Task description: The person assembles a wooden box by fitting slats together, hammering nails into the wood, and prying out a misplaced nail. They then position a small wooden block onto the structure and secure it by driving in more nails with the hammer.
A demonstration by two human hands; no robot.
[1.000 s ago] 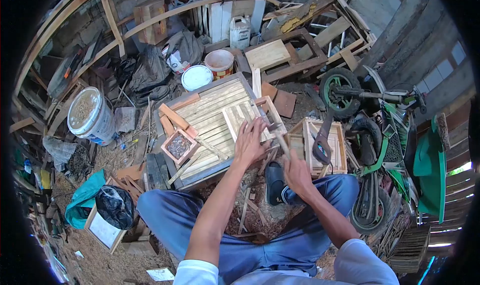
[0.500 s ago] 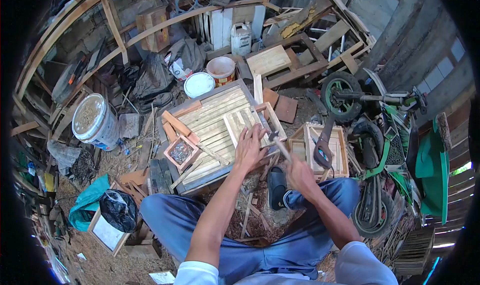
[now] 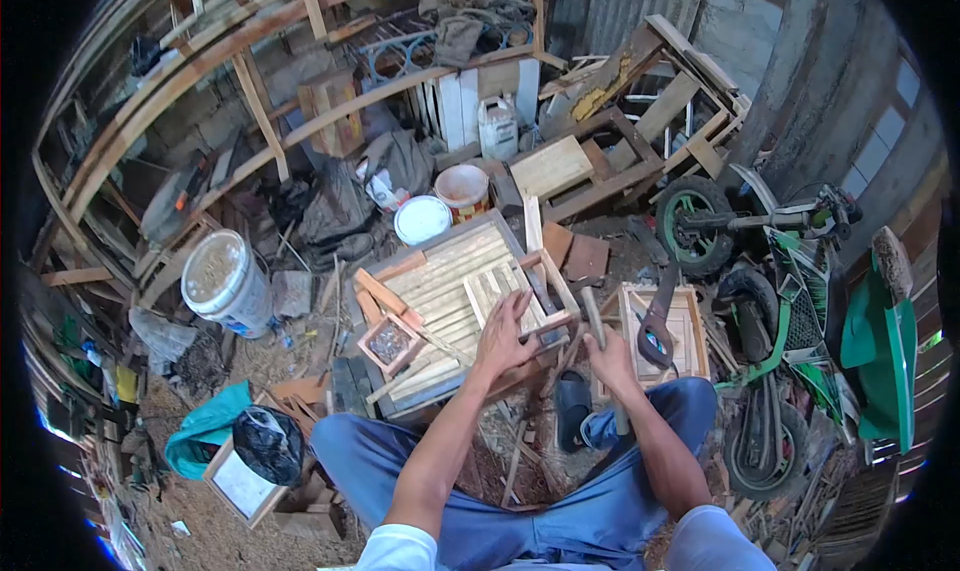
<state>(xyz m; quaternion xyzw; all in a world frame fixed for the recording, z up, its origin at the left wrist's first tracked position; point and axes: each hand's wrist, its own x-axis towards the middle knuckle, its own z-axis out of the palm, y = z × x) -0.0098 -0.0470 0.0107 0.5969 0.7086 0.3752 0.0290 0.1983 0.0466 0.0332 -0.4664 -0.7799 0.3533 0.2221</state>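
Observation:
My left hand [image 3: 503, 339] rests with fingers spread on a small slatted wooden piece [image 3: 484, 293], its thumb near the close edge of an open wooden frame [image 3: 562, 289]. A fist of my right hand [image 3: 612, 363] is closed around a hammer [image 3: 596, 321], just right of that frame. The handle points upward and its lower end shows below the hand; the head is not clear. Under the work is a slatted wooden panel [image 3: 440, 293] with a dark border. On its left side sits a small wooden box [image 3: 391, 323] of nails or similar metal bits, beside loose wood strips.
A handsaw [image 3: 655, 336] lies over a wooden frame [image 3: 698, 356] at the right, with a green motorbike [image 3: 785, 321] beyond. White buckets [image 3: 238, 306] stand left and behind the panel. Scrap wood [image 3: 545, 171] is piled at the back. A black plastic bag [image 3: 268, 443] lies at the left.
The hammer has come away from the wooden frame toward the right and now stands more upright in my right hand. My left hand stays on the work. The view has tilted upward.

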